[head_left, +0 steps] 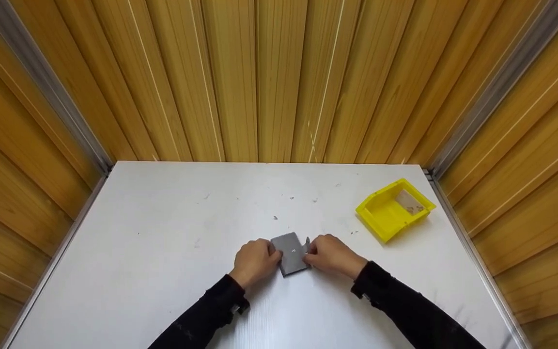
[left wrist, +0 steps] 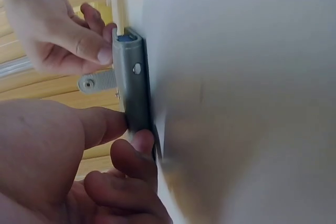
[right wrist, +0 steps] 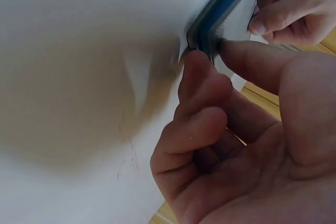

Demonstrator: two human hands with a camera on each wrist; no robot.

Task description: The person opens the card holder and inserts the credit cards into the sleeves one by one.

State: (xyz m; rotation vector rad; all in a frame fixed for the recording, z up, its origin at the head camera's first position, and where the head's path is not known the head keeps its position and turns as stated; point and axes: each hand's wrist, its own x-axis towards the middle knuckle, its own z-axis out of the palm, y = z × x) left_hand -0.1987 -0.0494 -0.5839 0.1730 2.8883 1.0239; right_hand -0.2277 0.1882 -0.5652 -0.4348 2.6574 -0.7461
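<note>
A small grey wallet [head_left: 290, 256] with a snap strap [head_left: 306, 245] lies on the white table between both hands. On its left edge, my left hand [head_left: 255, 261] pinches it between thumb and fingers. My right hand [head_left: 334, 256] holds the opposite edge, beside the strap. Seen from the left wrist, the wallet [left wrist: 132, 87] has a rounded spine with a small oval stud, and its strap [left wrist: 97, 81] sticks out with a round snap. The right wrist view shows a blue inside [right wrist: 223, 9] between the wallet's layers. What the wallet contains cannot be made out.
A yellow open-front bin [head_left: 385, 220] stands at the right of the white table [head_left: 162, 213], with a pale label or piece inside its back end. Small dark marks dot the tabletop. Wood-patterned walls [head_left: 279, 82] enclose the back and sides.
</note>
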